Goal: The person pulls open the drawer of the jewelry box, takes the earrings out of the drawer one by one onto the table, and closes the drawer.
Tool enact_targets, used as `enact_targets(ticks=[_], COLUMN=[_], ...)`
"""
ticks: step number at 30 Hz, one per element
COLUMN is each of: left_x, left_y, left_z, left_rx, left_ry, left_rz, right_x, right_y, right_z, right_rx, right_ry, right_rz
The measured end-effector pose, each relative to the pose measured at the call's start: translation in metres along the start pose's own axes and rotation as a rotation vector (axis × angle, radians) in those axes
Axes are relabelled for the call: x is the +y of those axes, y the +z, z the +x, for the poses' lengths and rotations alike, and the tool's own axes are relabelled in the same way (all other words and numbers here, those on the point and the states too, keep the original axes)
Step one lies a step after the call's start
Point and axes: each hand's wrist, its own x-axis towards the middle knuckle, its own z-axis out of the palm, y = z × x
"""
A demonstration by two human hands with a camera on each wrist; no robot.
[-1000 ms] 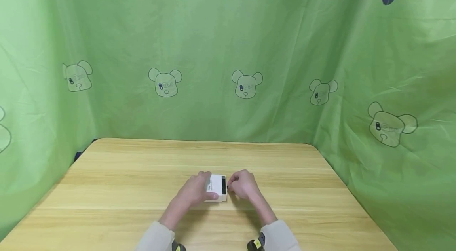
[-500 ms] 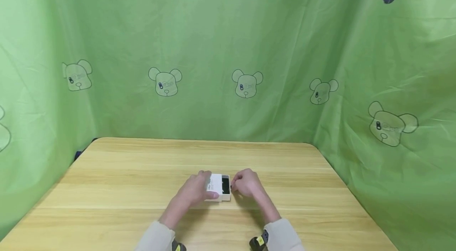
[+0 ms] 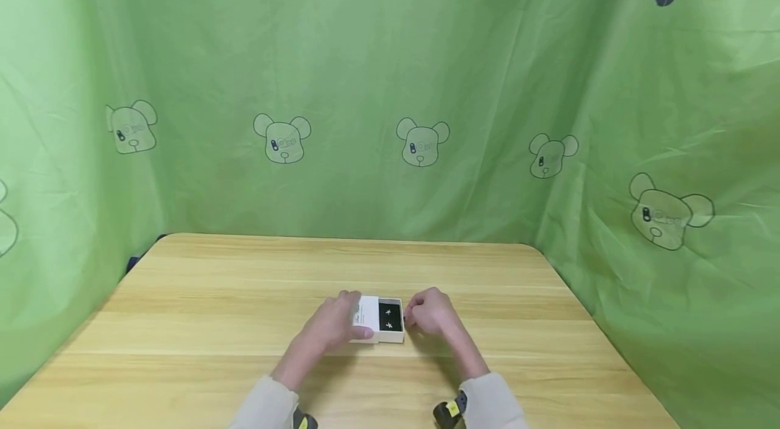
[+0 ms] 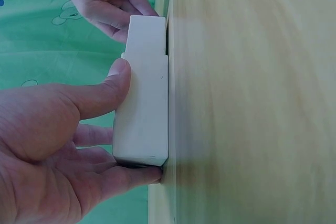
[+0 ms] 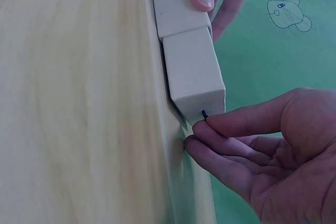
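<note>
A small white drawer-style jewelry box lies on the wooden table, its printed sleeve (image 3: pixel 368 311) under my left hand (image 3: pixel 334 322). That hand grips the sleeve, thumb along the near side and the fingers over the far side and closed end. Out of the sleeve's right end sticks the drawer (image 5: pixel 194 66). A pair of star-shaped earrings (image 3: pixel 388 319) rests on its black lining. My right hand (image 3: pixel 429 312) pinches a short black pull tab (image 5: pixel 204 114) on the drawer's end between thumb and index finger; the other fingers curl below.
The box stands on a light wood-grain table (image 3: pixel 244 280). Green curtains (image 3: pixel 353 199) with bear-head prints enclose it at the back and sides. Dark wrist devices (image 3: pixel 447 413) sit at both cuffs.
My right hand has moved to the right, sliding the drawer further out of the sleeve, so the lining and both earrings now show. The left hand and the sleeve have stayed in place.
</note>
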Motion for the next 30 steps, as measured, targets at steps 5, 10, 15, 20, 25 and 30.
enact_targets(ticks=[5,10,15,20,25,30], left_x=[-0.0002,-0.001,-0.0011,0.0004,0.0011,0.0004], left_y=[0.0002,0.0006,0.0005,-0.0007,-0.0016,-0.002], left_z=[-0.0007,-0.0004,-0.0002,-0.0007,-0.0019,-0.0031], left_rx=[-0.002,-0.002,-0.008,-0.014,-0.022,-0.022], left_ry=[-0.005,-0.008,-0.004,-0.013,-0.04,-0.054], left_rz=[-0.004,-0.009,-0.003,-0.02,-0.082,-0.124], right_x=[0.0023,0.0031,0.0038,0.0045,0.004,0.0024], right_y=[-0.001,-0.0012,-0.0014,-0.0009,-0.0016,-0.0016], right_z=[-0.0003,0.0003,0.001,0.0012,0.0015,0.0003], right_rx=[-0.005,-0.006,0.0,0.005,0.011,0.011], right_ry=[-0.003,-0.001,0.01,0.022,0.023,0.021], right_rz=[-0.029,-0.036,-0.03,-0.027,-0.04,-0.044])
